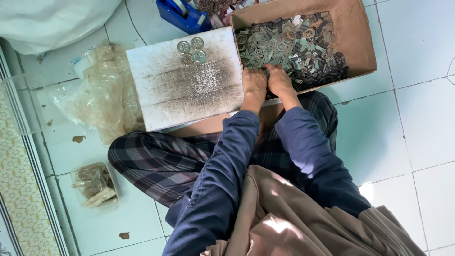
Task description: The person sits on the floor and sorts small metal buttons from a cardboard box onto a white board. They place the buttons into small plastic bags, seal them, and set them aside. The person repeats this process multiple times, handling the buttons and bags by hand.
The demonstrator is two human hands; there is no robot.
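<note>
The left hand [254, 85] and the right hand [279, 81] sit side by side at the near edge of a cardboard box [354, 35]. Their fingers dig into small metal parts [294, 45], so I cannot tell how curled they are. Four round discs [191, 50] lie on a white board [185, 78], left of the box.

We see crumpled clear plastic bags [106, 95] on the pale tiled floor [417, 123], a small clear tub [95, 187] beside our knee, a blue tape dispenser [182, 16], and a white sack [57, 21].
</note>
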